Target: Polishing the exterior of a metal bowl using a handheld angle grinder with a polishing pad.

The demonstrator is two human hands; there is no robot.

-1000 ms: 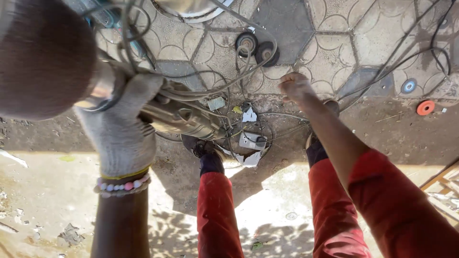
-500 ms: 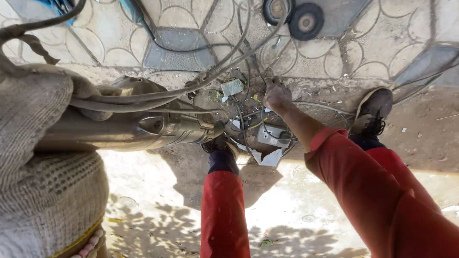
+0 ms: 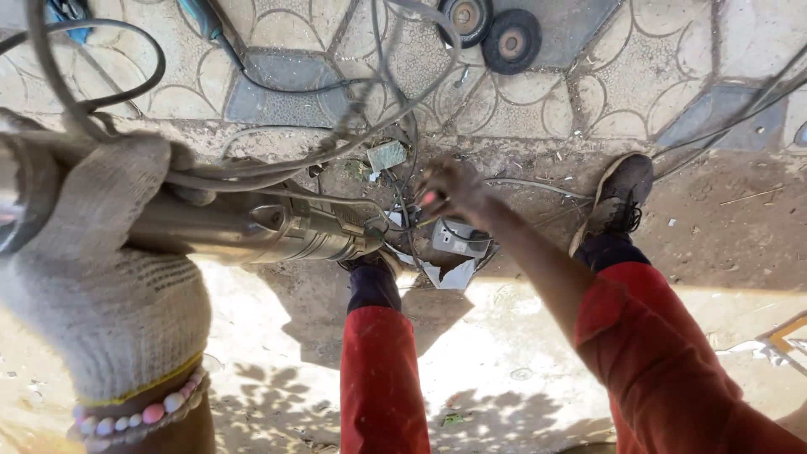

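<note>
Outdoor work yard, prob. a repair spot on open ground: sunlit bare dirt (image 3: 504, 370) w/ leaf shadows, edge of patterned paving tiles (image 3: 639, 76), loose cables (image 3: 277, 84) strewn about, two grinder discs (image 3: 492, 29) lying on the tiles, a steel pump cylinder (image 3: 277, 231) w/ wiring

right hand (image 3: 450, 189) motion-blurred, its fingers' grip unclear, metal cylinder (image 3: 252, 227) cut off at left edge behind gloved left hand (image 3: 101, 269)

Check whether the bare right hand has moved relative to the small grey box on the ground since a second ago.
Yes. The bare right hand moved from well right of the small grey box to just above it, among the wires.
</note>
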